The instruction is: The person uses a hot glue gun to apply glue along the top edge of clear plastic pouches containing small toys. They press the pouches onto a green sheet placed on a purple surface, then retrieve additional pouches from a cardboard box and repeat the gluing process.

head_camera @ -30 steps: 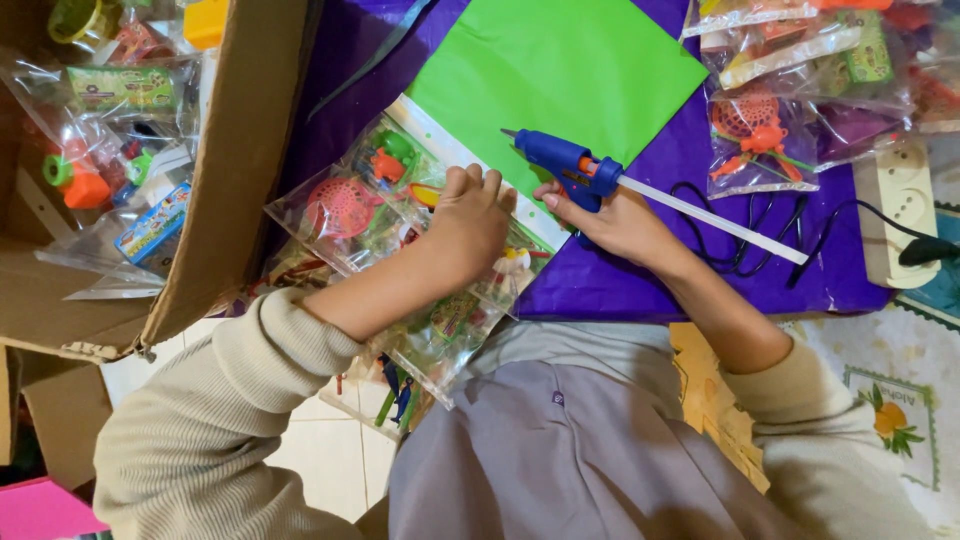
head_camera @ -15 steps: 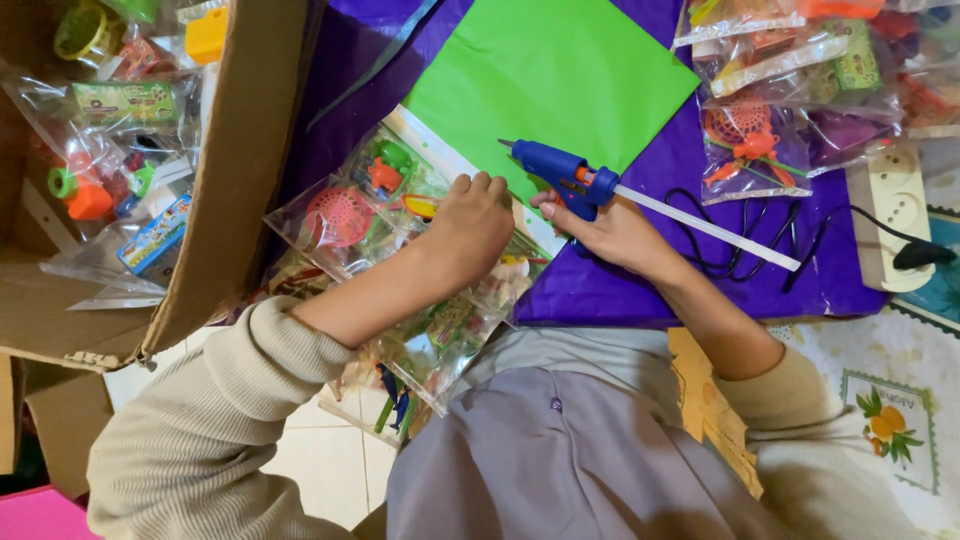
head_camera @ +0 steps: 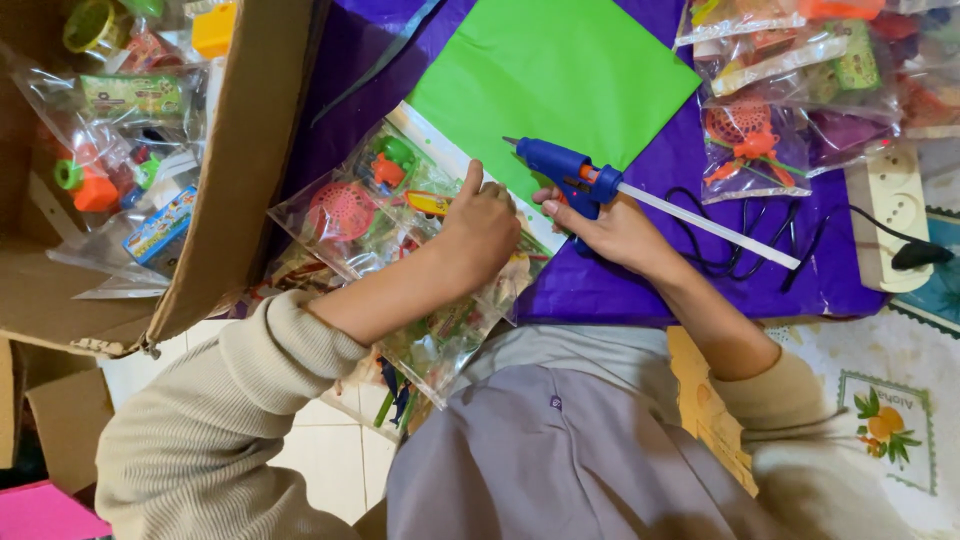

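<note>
Pressing down on a clear toy packet (head_camera: 400, 215), the left hand (head_camera: 480, 228) is seen with its fingers curled and the thumb stretched up along the packet's white top strip; the packet appears to be pinned flat in this way so that it cannot slide. Whether anything is pinched inside that curled grip cannot be told. A blue glue gun (head_camera: 565, 170) is held in the right hand (head_camera: 610, 228), the grip closed about its handle, with the nozzle pointed left toward the top strip, close beside the left thumb. One white glue stick (head_camera: 710, 228) is seen projecting from the back of the gun, and a black cord (head_camera: 745, 250) is trailed from there toward a white power strip (head_camera: 893, 215), where one black plug is seated.

One green paper sheet (head_camera: 550, 80) is laid over a purple sheet (head_camera: 680, 280), presumably as a working surface, and the packet lies partly across its lower edge. More packets are stacked under the pressed one; their number cannot be counted. Several further packets (head_camera: 790, 90) are piled at the upper right, and still more are kept in one open cardboard box (head_camera: 245, 170) at the left.
</note>
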